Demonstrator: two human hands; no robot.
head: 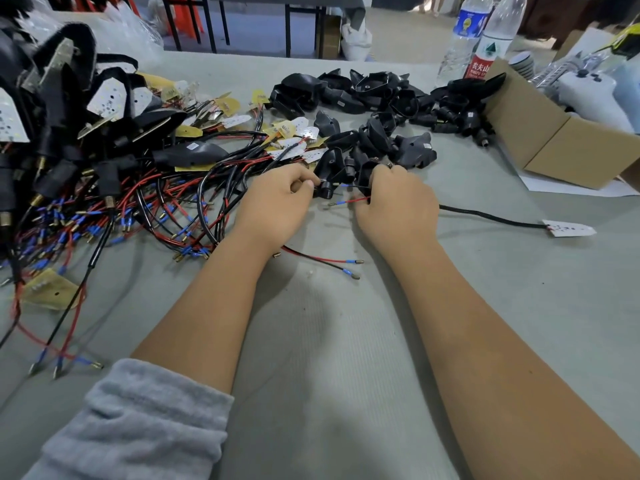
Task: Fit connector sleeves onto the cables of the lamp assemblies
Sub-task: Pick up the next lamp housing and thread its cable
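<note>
A grey-green surface [346, 358] carries everything. Well to the left of the fingers a large heap of lamp assemblies [69, 116] is stacked, black housings with white LED boards, and their red and black cables [156, 209] spill toward the left hand, ending in blue-collared terminals. Beyond the fingers lies a spread of loose black connector sleeves [381, 98], the nearest of them just above the knuckles. Far to the right of the fingers stands an open cardboard box [561, 143], with two clear water bottles [485, 39] behind it.

The left hand [277, 202] has its fingers curled, thumb and forefinger pinching a small black sleeve [326, 191] held between the two hands. The right hand [398, 202] is curled around a black-jacketed cable [491, 218] and a black housing at its knuckles; the cable runs out to the right of the fingers and ends in a white LED board [568, 229] lying flat. Between the hands a thin red wire [353, 201] and a black one stick out leftward from the right fingers, each tipped with a blue terminal. Just below the left wrist lies another loose red and black pair [322, 261].
</note>
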